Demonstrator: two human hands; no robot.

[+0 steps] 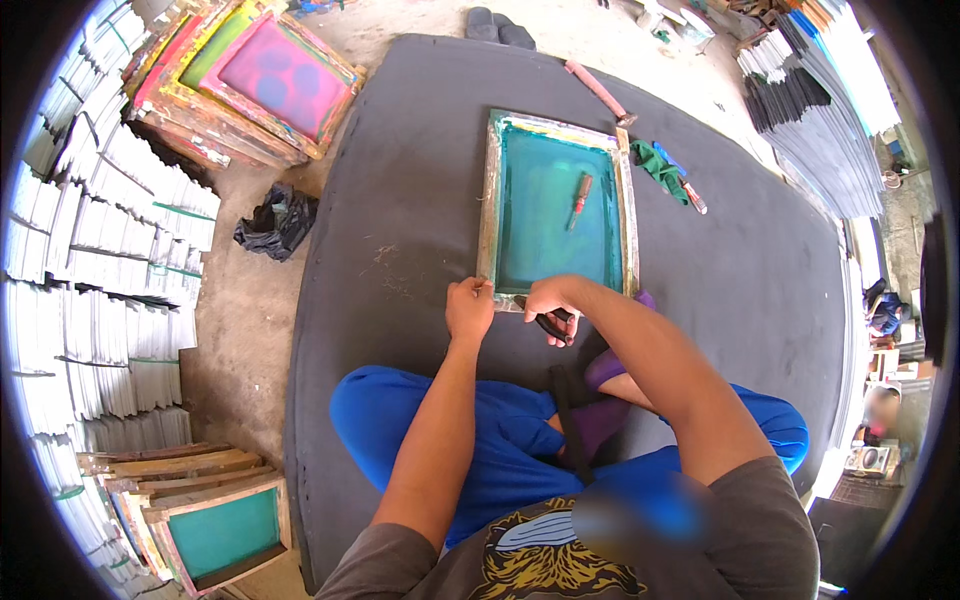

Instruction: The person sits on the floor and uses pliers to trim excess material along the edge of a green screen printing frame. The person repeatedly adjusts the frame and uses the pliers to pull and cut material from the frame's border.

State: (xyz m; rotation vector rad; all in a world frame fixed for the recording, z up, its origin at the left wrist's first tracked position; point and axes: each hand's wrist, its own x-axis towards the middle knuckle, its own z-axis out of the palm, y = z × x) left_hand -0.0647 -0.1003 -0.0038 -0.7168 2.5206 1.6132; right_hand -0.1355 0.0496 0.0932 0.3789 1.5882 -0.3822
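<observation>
Leftmost, bundled stacks (110,245) and a black bag (278,222) sit off the mat (395,190), past its left edge. Between that edge and the frame (489,205) you have a broad stretch of mat, with only loose fibres on it. Your left hand (469,310) is closed on the frame's near left corner; anything small between its fingers is hidden. The frame lies flat in front of your crossed legs, and your right hand (552,300) is wrapped round a black-handled tool (553,327) — pliers, it seems — at the near rim. The step looks like work on that rim; it calls for a steady left hold and a pull away from the mesh. A screwdriver (580,200) lies inside the frame. Rightward room is tighter: your purple-clad foot (645,299) by the near corner, a hammer (598,92), cloth (656,172) and marker (692,195) beyond — then mat to its right edge.
</observation>
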